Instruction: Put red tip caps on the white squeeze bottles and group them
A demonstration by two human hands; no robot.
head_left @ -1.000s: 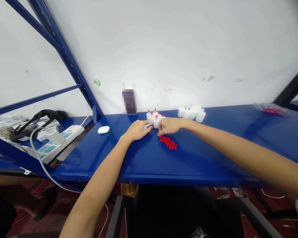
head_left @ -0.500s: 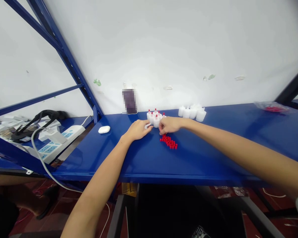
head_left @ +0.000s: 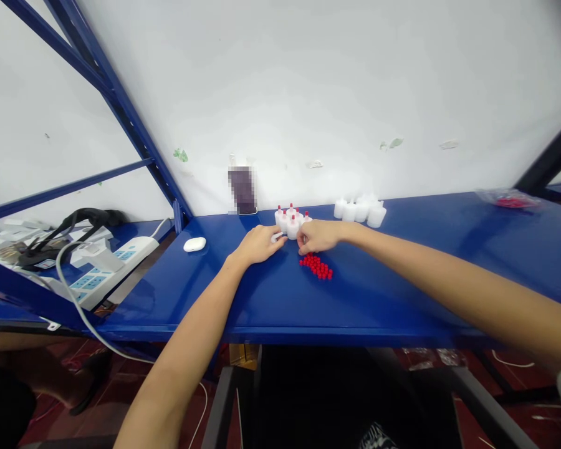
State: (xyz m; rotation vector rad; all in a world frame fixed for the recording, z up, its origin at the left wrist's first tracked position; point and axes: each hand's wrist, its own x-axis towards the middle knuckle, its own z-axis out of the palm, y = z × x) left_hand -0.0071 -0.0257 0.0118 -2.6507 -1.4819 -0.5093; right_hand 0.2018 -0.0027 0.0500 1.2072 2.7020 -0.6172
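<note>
A person's left hand (head_left: 259, 245) curls its fingers around a small white bottle (head_left: 277, 237) over a blue table (head_left: 271, 299), just beside a cluster of red-tipped bottles (head_left: 293, 229). The right hand (head_left: 318, 237) bends down at the far end of a patch of loose red caps (head_left: 318, 267), fingertips drawn together, though whether they pinch a cap cannot be told from this angle. More white bottles without red tips (head_left: 361, 211) stand farther right, near the wall (head_left: 336, 87).
</note>
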